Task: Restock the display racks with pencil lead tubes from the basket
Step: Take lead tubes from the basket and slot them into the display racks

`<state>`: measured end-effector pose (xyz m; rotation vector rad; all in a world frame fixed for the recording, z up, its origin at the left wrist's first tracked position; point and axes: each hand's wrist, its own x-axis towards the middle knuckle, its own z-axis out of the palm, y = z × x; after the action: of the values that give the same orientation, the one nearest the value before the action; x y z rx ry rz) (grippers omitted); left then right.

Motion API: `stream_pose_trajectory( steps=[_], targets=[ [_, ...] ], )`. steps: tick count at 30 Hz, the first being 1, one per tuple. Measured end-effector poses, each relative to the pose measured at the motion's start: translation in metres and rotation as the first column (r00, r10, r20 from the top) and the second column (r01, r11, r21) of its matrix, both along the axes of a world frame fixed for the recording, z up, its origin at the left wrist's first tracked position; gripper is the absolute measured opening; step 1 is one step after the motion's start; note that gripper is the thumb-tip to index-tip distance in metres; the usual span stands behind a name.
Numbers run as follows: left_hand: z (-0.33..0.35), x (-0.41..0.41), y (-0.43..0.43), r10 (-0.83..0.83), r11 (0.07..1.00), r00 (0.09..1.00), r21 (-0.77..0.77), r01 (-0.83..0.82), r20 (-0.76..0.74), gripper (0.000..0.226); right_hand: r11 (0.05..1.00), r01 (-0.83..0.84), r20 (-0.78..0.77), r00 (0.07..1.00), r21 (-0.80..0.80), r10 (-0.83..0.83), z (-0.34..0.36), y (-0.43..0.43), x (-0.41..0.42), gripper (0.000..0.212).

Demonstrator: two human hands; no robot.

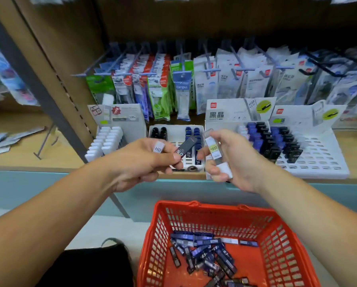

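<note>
Pinching a slim dark tube (pixel 186 146) and a clear white-capped tube (pixel 215 156).

- Red basket (pixel 154 251): glossy moulded plastic lattice.
- White display racks (pixel 320 160): smooth matt plastic.
- Shelf (pixel 24 156): pale wood-look board.
- Hanging packets (pixel 225 85): shiny clear film.

The left forearm (pixel 49 214) and right forearm (pixel 308 204), both bare, reach forward and angle toward each other. The left hand (pixel 140 162), knuckles up, pinches a dark tube (pixel 185 146) between thumb and fingers. The right hand (pixel 233 160), palm turned inward, curls its fingers round a clear tube (pixel 214 152).
</note>
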<state>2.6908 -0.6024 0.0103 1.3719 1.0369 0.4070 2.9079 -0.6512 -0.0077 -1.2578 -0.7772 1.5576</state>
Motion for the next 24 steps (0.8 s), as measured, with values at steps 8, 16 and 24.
stream_pose_trajectory(
  steps=[8, 16, 24],
  targets=[
    [-0.004, -0.067, -0.009, 0.156, 0.988, 0.987, 0.007, -0.156, -0.044, 0.018, 0.962, -0.259, 0.4, 0.894, 0.09, 0.204, 0.003, 0.008, -0.07, 0.012],
    [-0.017, -0.101, 0.001, 0.194, 0.978, 0.981, 0.074, -0.195, 0.018, 0.026, 0.958, -0.282, 0.464, 0.843, -0.05, 0.272, 0.007, 0.037, -0.117, 0.023],
    [-0.032, -0.139, 0.012, 0.261, 0.964, 0.964, 0.065, -0.257, -0.058, 0.035, 0.994, -0.074, 0.132, 0.989, 0.081, 0.063, -0.003, 0.056, -0.144, 0.03]
  ],
)
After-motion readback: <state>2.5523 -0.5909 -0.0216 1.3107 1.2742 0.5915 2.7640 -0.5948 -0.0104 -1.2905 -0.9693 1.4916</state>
